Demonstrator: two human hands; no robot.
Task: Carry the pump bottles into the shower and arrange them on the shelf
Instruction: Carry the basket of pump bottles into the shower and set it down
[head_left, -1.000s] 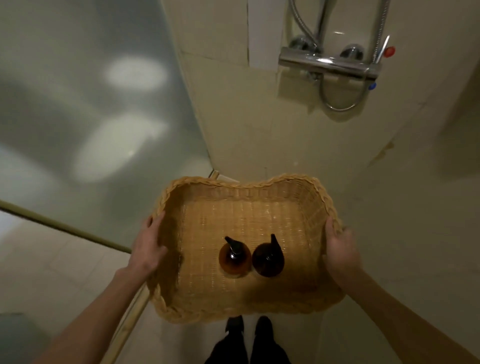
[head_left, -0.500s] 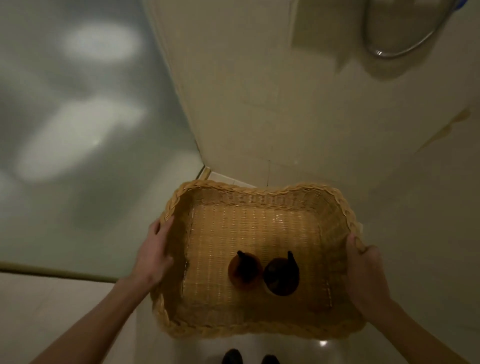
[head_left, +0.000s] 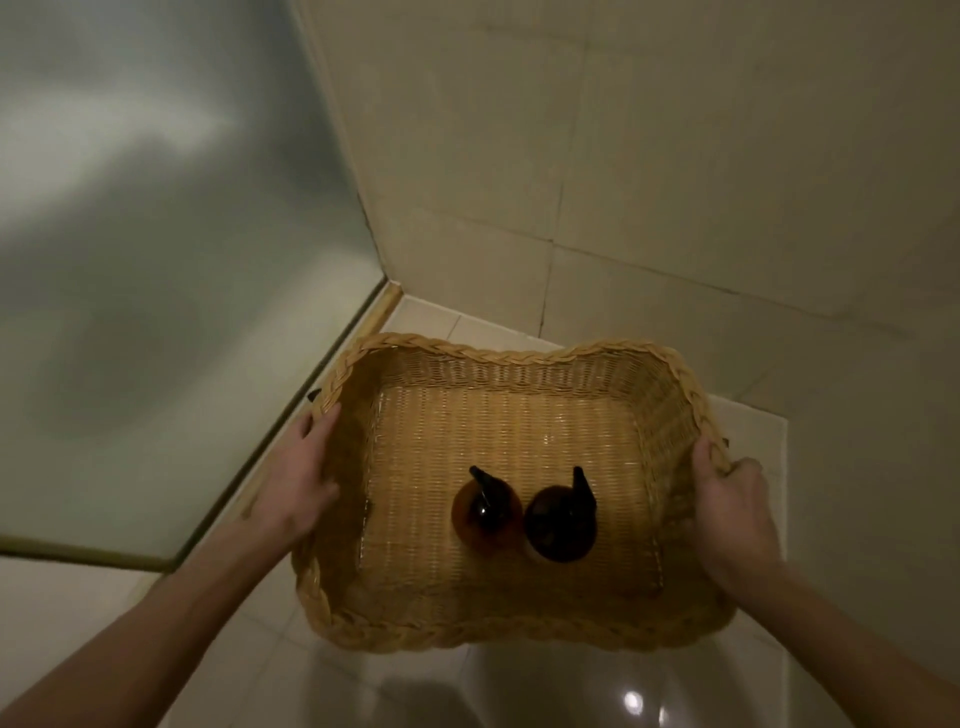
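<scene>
Two amber pump bottles stand upright on the woven bottom of a wicker basket (head_left: 498, 358), in the half nearer to us and a little right of its middle. The left bottle (head_left: 488, 512) is the lighter brown and the right bottle (head_left: 561, 525) the darker. Each carries a black pump head whose spout points away from us. They stand side by side, so close that we cannot tell whether their bodies touch.

We see no other thing in the basket. Its braided rim dips in the middle of the far side.

We hold the basket at both short sides. Our left grip (head_left: 298, 478) clasps the left wall, with the fingers lying along the outside near the rim and the thumb on the inner face. Our right grip (head_left: 732, 504) is closed on the right rim, with the thumb hooked over the braid and the fingers curled round the outside. Both bare forearms run in from the bottom corners.

Below the basket lies a pale tiled floor (head_left: 519, 691), glossy, with a small bright glint close to us. We cannot tell whether the basket's base touches it.

Beyond the far rim rises a beige tiled wall (head_left: 675, 156). On the left stands a frosted glass panel (head_left: 156, 208), and a brass-coloured strip (head_left: 382, 306) runs along its foot to the corner where glass and wall meet.
</scene>
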